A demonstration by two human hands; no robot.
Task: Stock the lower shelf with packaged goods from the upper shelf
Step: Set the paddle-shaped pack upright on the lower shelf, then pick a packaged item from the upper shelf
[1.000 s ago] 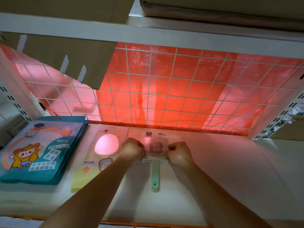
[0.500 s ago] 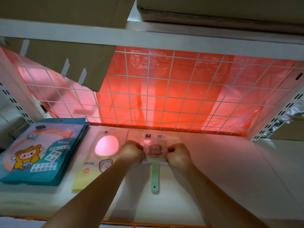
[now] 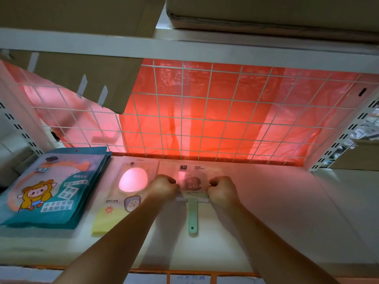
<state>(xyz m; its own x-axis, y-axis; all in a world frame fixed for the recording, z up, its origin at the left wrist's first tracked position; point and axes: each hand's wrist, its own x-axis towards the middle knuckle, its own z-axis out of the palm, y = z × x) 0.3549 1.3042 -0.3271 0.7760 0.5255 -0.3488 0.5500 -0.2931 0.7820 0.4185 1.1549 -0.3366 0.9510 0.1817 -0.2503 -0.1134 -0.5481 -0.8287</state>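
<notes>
A clear packet with a green-handled mirror (image 3: 192, 189) lies flat on the white lower shelf (image 3: 287, 212), near the wire grid at the back. My left hand (image 3: 164, 186) grips its left edge and my right hand (image 3: 222, 189) grips its right edge; both are closed on it. The green handle (image 3: 192, 218) points toward me. To its left lies a yellow packet with a round pink mirror (image 3: 125, 193). Further left is a stack of teal packets with a cartoon figure (image 3: 53, 187).
A white wire grid (image 3: 225, 119) backed by red plastic sheet closes the shelf's rear. The upper shelf beam (image 3: 184, 46) carries cardboard boxes (image 3: 266, 15); a box flap (image 3: 82, 78) hangs down at left. Slotted uprights stand at both sides. An orange front edge (image 3: 184, 272) bounds the shelf.
Both hands with the mirror packet have slid slightly toward the back of the shelf. The other packets have not moved.
</notes>
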